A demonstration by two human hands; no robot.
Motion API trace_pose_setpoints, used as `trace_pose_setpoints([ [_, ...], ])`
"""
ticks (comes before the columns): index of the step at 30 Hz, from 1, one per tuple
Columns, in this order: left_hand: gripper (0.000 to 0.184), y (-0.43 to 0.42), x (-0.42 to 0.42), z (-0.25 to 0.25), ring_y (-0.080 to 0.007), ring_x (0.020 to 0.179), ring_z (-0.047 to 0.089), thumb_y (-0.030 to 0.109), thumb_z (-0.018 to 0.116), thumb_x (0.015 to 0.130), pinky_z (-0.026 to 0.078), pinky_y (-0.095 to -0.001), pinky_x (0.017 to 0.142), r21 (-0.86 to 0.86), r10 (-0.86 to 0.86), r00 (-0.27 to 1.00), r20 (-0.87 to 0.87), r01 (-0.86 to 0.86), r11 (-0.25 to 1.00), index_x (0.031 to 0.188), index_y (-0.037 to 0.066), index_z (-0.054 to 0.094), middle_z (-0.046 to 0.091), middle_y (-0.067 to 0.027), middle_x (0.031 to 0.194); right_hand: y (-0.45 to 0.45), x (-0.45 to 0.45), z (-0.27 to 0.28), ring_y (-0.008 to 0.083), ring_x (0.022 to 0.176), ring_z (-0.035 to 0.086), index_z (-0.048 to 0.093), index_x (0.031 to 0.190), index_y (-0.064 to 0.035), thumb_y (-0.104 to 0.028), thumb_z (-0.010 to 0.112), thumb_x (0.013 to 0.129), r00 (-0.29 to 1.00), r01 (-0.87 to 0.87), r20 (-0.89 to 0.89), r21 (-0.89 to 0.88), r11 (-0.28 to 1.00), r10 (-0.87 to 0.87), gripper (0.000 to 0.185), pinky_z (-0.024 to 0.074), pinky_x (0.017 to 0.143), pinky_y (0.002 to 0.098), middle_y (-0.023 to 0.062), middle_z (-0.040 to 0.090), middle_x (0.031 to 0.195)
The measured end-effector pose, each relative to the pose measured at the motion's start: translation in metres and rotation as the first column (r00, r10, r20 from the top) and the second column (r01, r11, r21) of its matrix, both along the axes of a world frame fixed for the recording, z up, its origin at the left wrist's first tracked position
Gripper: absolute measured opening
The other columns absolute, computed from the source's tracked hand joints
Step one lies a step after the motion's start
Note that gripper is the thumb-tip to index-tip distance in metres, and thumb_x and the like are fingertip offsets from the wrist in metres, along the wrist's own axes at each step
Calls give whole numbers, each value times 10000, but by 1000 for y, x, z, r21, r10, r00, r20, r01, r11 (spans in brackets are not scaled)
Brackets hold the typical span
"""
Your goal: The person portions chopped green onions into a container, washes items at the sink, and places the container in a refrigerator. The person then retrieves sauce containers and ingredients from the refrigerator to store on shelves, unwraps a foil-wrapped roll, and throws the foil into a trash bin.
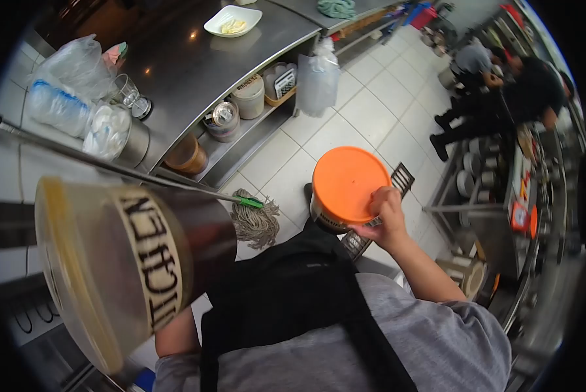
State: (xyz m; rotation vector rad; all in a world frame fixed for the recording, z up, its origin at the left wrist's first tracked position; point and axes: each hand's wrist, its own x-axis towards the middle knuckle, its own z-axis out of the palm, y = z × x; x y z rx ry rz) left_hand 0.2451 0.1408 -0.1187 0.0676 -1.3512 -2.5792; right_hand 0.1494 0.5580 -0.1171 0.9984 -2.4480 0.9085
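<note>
At the left, close to the camera, a large clear tub [205, 235] with dark contents, a yellowish-rimmed lid and a hand-lettered tape label is held up. My left forearm [175, 334] reaches up behind it; the tub hides the hand and its fingers. My right hand [388, 215] is closed at the edge of a tub with an orange lid [350, 183], fingers bent over the lid's rim and thumb below it. Most of that tub's side is hidden under its lid, with a bit of label showing.
A steel counter [195, 72] holds a white dish [233, 21], plastic bags [71, 85] and a glass [131, 97]. Lidded tubs [247, 98] stand on its lower shelf. A mop [257, 219] rests on the tiled floor, its handle crossing left. Two people [512, 95] are at the right.
</note>
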Motion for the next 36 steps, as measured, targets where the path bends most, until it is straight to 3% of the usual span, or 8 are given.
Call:
trace_pose_setpoints([
  [1, 480, 7, -19, -9, -331, 1097, 507, 273, 645, 917, 477, -369, 827, 4, 47, 999, 13, -47, 999, 1260, -34, 509, 523, -186, 1251, 5, -37, -22, 294, 893, 512, 513, 825, -86, -232, 901, 561, 992, -121, 26, 27, 992, 121, 492, 421, 809, 409, 86, 503, 900],
  [5, 487, 40, -90, -48, -326, 1081, 513, 270, 647, 915, 487, -358, 806, -12, 219, 973, 80, -218, 976, 1264, -38, 503, 526, -184, 1244, 21, -166, -116, 310, 931, 502, 533, 836, -86, -241, 878, 583, 924, -337, 212, 58, 940, 318, 455, 407, 869, 486, 87, 516, 917],
  [11, 498, 49, -149, -126, -318, 1057, 522, 266, 649, 912, 501, -342, 774, -46, 362, 921, 141, -359, 932, 1270, -44, 495, 532, -181, 1232, -19, -289, -292, 313, 915, 496, 504, 804, -101, -236, 854, 601, 907, -387, 224, 120, 914, 355, 426, 407, 892, 526, 78, 510, 914],
  [17, 509, 56, -158, -195, -310, 1033, 532, 262, 652, 909, 515, -325, 742, -75, 480, 870, 113, -474, 877, 1275, -50, 486, 537, -178, 1221, -59, -372, -443, 313, 939, 495, 529, 808, -101, -217, 845, 590, 908, -400, 198, 139, 906, 370, 401, 407, 865, 504, 56, 524, 925],
  [24, 522, 80, -132, -241, -301, 1005, 542, 258, 655, 905, 531, -306, 705, -68, 590, 801, 100, -586, 807, 1282, -57, 476, 544, -174, 1208, -91, -413, -520, 325, 931, 480, 544, 836, -89, -137, 852, 554, 938, -329, 140, 76, 941, 317, 420, 432, 827, 410, 71, 535, 923],
  [30, 534, 94, -100, -270, -293, 981, 551, 254, 658, 901, 545, -289, 673, -56, 636, 762, 119, -634, 771, 1287, -62, 468, 549, -170, 1196, -113, -444, -570, 349, 911, 469, 569, 867, -55, -122, 857, 597, 948, -239, 233, 63, 969, 218, 400, 429, 797, 439, 96, 534, 896],
  [36, 545, 101, -66, -301, -285, 957, 560, 250, 660, 898, 559, -272, 641, -28, 674, 727, 130, -677, 736, 1293, -68, 459, 555, -167, 1185, -136, -488, -622, 372, 970, 484, 592, 909, -76, -194, 842, 639, 969, -242, 98, 192, 951, 227, 387, 428, 858, 456, 100, 566, 946],
])
